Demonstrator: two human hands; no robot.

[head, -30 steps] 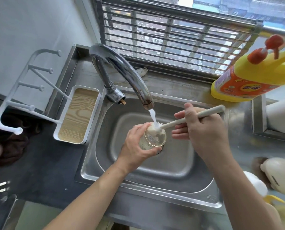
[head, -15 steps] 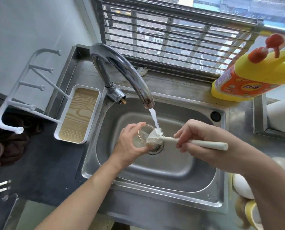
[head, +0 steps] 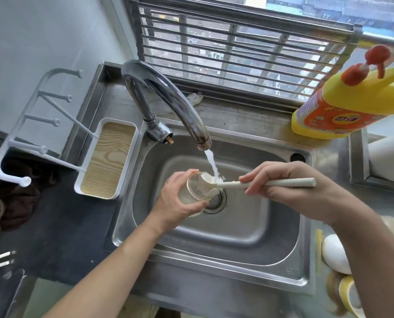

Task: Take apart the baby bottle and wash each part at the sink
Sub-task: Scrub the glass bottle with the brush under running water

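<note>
Slippage is the chief worry at the left: the left hand (head: 176, 199) wraps its fingers round the clear bottle body (head: 194, 191), held tilted over the drain (head: 217, 203) of the sink (head: 248, 239) with its mouth turned right. The wet walls could let it twist free and drop onto the steel if the brush pushes hard. Just right of it, the stream (head: 210, 162) from the tap (head: 175, 104) lands on the head of the bottle brush (head: 229, 184) at the bottle's mouth. Water striking bristles there, rather than the inside, may spray onto the bench (head: 248, 120). Farther right, the right hand (head: 290, 191) pinches the brush handle between thumb and curled fingers near its middle, a light hold that could let the handle roll.

Compared with a second ago, the handle no longer slants up toward the far right but lies almost level. The right hand sits lower and nearer, and the brush head has backed from deep inside the bottle to its rim.
</note>
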